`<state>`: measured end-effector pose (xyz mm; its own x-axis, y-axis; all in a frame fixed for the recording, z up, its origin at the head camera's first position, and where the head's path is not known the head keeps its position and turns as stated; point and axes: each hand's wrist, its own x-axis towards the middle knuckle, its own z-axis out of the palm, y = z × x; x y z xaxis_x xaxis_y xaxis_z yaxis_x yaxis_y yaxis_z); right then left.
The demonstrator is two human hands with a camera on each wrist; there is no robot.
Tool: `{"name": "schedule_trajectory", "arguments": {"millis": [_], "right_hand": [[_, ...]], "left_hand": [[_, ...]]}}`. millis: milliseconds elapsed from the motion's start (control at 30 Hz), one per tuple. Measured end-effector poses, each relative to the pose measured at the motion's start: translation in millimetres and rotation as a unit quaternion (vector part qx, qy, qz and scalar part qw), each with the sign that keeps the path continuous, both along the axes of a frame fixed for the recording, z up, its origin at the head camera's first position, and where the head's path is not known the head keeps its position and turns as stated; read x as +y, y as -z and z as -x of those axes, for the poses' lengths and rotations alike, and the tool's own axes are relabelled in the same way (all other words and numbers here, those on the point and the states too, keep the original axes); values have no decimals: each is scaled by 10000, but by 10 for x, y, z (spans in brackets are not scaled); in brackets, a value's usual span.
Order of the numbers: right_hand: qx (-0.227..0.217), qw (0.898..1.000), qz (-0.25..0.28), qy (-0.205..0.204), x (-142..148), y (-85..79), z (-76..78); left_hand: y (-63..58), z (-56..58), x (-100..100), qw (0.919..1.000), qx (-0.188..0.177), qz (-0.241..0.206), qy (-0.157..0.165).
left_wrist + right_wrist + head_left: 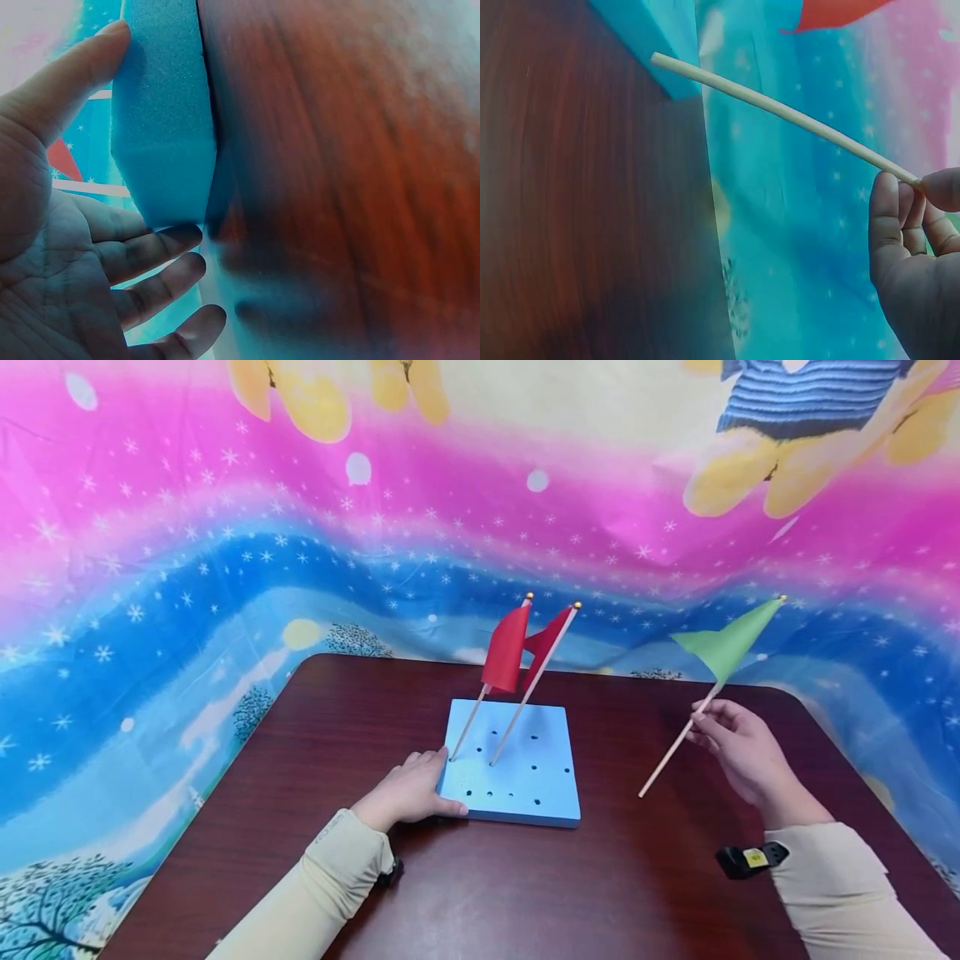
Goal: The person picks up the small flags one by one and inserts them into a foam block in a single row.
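Observation:
A light blue board (551,752) with several small holes lies on the table, and two red flags (506,647) on thin sticks stand tilted in its left half. My left hand (411,789) grips the board's near-left corner, thumb at the front edge and fingers along the left side. In the left wrist view the thumb touches the thick blue side (161,97). Right of the board, my right hand (738,747) pinches the wooden stick of a green flag (731,643) between thumb and fingers. The bare lower end of this stick (780,110) points down toward the board, apart from it.
The dark brown table (360,710) has rounded far corners. Right behind it hangs a pink and blue patterned cloth (450,543). A black strap with a yellow label (752,858) sits by the right sleeve.

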<state>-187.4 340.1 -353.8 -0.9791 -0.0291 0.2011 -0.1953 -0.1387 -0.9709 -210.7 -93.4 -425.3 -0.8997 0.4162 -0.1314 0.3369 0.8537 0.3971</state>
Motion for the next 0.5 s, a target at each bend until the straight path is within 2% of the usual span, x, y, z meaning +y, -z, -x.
{"name": "schedule_trajectory", "arguments": {"millis": [267, 500], "right_hand": [[179, 9979, -509, 345, -327, 104, 80], [64, 9966, -747, 326, -566, 150, 137]], "left_hand": [[2, 0, -15, 10000, -23, 3, -9], [5, 4, -2, 10000, -29, -43, -42]]}}
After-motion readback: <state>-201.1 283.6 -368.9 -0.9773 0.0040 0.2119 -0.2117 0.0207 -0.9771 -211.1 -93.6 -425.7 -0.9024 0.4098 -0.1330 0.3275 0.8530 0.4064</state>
